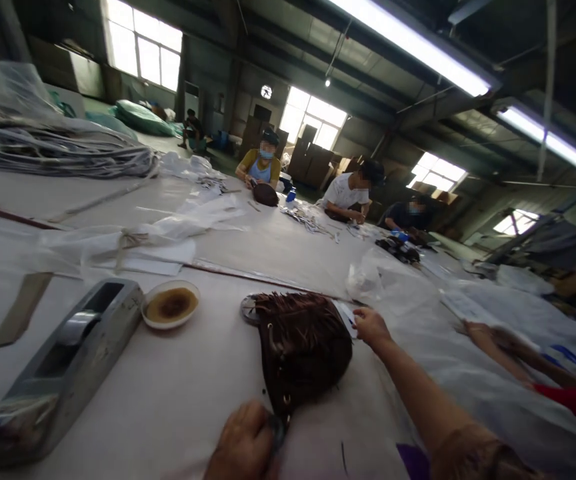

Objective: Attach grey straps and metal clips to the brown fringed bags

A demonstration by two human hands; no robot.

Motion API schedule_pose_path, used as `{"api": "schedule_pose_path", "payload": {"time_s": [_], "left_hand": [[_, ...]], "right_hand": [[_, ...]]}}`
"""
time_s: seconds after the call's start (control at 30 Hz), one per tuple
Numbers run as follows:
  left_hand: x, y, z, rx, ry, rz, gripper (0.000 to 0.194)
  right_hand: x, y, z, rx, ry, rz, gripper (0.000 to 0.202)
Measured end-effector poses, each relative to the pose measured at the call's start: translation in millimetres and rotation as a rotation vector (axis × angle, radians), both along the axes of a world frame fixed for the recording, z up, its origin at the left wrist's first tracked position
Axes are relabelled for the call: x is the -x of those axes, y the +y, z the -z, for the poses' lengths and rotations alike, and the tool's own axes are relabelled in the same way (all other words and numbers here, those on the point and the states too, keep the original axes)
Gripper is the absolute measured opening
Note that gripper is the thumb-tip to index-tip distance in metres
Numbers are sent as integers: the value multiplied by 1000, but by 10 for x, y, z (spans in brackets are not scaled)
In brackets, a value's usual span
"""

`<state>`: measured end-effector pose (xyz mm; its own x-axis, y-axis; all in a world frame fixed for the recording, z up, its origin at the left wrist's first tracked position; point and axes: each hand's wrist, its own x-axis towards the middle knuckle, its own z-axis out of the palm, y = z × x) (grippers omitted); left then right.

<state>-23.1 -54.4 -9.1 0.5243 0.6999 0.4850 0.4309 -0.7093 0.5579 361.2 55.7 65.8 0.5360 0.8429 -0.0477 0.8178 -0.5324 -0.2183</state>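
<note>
We are handling a dark brown fringed bag (pixel 308 353), which is lying on the counter (pixel 193 380) between our hands. Our right grip (pixel 372 327) is narrowing to a pinch on a white card (pixel 344 316) at the bag's right edge. Our left grip (pixel 242 440) is holding a dark object (pixel 277 433) close to the bag's lower corner; blur is keeping us from identifying it. Judging the step, we are apparently dealing with card and bag together; any next move is probably calling for a steady pinch on the card, with the loose fringe lying clear of it.
</note>
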Motion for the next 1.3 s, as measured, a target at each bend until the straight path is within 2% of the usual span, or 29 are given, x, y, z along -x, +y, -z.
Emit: {"api": "schedule_pose_path", "payload": {"time_s": [0.1,0.17,0.23,0.57,0.87,1.3], "left_hand": [[17,-29,-98,-29,18,38,11],[21,-44,-150,-20,31,44,8],[18,-55,-185,-14,45,57,5],[10,-123,-232,16,69,72,6],[-16,-155,-240,18,77,72,9],[-24,-212,-273,5,77,54,8]], "right_hand": [[-17,-562,281,59,-51,33,29],[22,-767,381,75,-106,17,26],[64,-865,415,90,-144,-8,26],[138,-947,305,178,-155,-129,27],[49,-1008,190,158,-93,-92,27],[-56,-1022,202,135,25,-132,20]]}}
